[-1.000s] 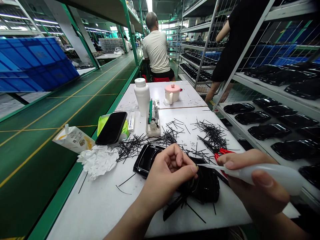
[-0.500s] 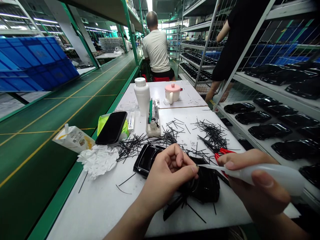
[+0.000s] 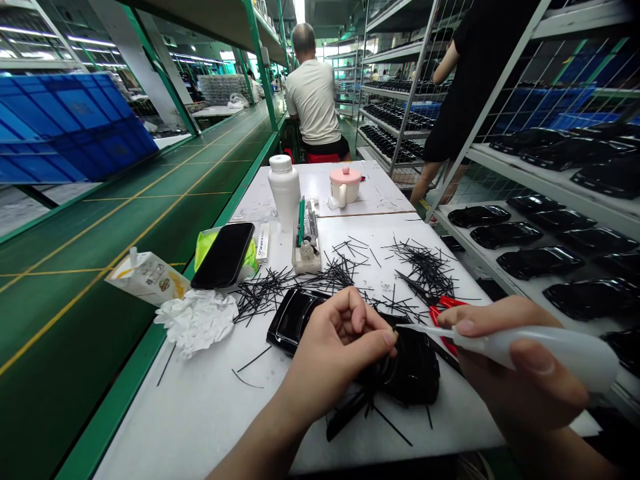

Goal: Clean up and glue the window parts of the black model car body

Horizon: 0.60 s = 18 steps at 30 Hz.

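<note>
My right hand [image 3: 520, 373] is wrapped round a white squeeze bottle [image 3: 560, 350] with a long thin nozzle pointing left. The nozzle's tip is close to the fingertips of my left hand [image 3: 345, 340], which are pinched together on something too small to make out. Below that hand a glossy black model car body [image 3: 295, 317] rests on the table, its middle hidden by the fingers. More black glossy bodywork [image 3: 415, 370] shows right of the fingers. Red-handled scissors [image 3: 435, 310] lie just behind the nozzle, partly covered by my right hand.
Thin black strips [image 3: 425, 263] are strewn over the white table [image 3: 200, 413]. Crumpled tissue [image 3: 200, 320], a phone [image 3: 225, 257], a drink carton [image 3: 147, 277], a white bottle [image 3: 284, 190] and a pink-lidded cup [image 3: 345, 185] stand around. A green conveyor [image 3: 125, 247] runs left; racks of car bodies [image 3: 543, 260] stand right.
My right hand and the squeeze bottle have shifted slightly to the right, drawing the nozzle tip back a little from my left fingertips. The left hand stays in place.
</note>
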Tool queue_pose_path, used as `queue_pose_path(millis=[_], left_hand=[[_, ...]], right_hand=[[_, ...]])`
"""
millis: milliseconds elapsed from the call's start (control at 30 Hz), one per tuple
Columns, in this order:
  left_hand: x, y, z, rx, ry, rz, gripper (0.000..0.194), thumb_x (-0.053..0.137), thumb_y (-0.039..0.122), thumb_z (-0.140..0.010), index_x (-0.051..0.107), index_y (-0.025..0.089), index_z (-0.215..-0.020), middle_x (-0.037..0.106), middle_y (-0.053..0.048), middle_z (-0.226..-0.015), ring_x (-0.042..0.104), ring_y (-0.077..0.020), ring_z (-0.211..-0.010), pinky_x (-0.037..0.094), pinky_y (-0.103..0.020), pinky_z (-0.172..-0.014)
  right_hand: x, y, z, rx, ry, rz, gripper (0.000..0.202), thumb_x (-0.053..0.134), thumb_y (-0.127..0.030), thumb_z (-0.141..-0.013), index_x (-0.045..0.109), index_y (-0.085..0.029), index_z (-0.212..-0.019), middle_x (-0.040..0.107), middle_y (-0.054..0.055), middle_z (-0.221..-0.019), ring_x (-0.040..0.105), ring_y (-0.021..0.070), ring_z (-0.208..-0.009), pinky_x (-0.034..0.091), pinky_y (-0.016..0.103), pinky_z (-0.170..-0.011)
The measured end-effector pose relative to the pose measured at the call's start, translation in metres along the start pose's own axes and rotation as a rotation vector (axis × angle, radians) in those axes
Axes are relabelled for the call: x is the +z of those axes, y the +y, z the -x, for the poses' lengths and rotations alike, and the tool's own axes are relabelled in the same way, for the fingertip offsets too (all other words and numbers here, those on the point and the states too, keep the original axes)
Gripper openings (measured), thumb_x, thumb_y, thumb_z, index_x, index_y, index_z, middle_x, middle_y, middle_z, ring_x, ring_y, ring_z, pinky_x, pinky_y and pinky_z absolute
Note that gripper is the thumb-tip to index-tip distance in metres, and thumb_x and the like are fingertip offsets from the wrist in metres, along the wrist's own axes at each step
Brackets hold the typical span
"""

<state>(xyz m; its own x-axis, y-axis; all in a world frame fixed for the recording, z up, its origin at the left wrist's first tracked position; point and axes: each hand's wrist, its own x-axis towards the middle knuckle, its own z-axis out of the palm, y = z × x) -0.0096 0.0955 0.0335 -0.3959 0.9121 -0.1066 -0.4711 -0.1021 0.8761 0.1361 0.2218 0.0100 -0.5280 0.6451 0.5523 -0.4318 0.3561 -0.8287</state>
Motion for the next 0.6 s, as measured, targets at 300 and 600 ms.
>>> queue_pose_path(millis=[300,600], left_hand=[[0.0,0.001,0.001,0.001,0.008,-0.008,0.038,0.074,0.003,-0.071,0.04,0.018,-0.064,0.066,0.003,-0.067,0.061,-0.0076,-0.06,0.047,-0.016,-0.058],[0.001,0.003,0.0,0.003,0.026,-0.031,0.039,0.076,0.009,-0.072,0.039,0.018,-0.063,0.066,0.002,-0.067,0.061,-0.0086,-0.059,0.047,-0.018,-0.057]], right_hand=[[-0.011,0.01,0.009,0.001,-0.063,0.078,0.024,0.059,-0.047,-0.092,0.072,-0.028,-0.094,0.072,0.005,-0.082,0.063,0.0196,-0.059,0.041,0.034,-0.048],[-0.011,0.011,0.011,-0.024,-0.034,0.081,0.025,0.055,-0.046,-0.094,0.071,-0.028,-0.096,0.07,0.006,-0.081,0.063,0.0216,-0.063,0.041,0.034,-0.047]])
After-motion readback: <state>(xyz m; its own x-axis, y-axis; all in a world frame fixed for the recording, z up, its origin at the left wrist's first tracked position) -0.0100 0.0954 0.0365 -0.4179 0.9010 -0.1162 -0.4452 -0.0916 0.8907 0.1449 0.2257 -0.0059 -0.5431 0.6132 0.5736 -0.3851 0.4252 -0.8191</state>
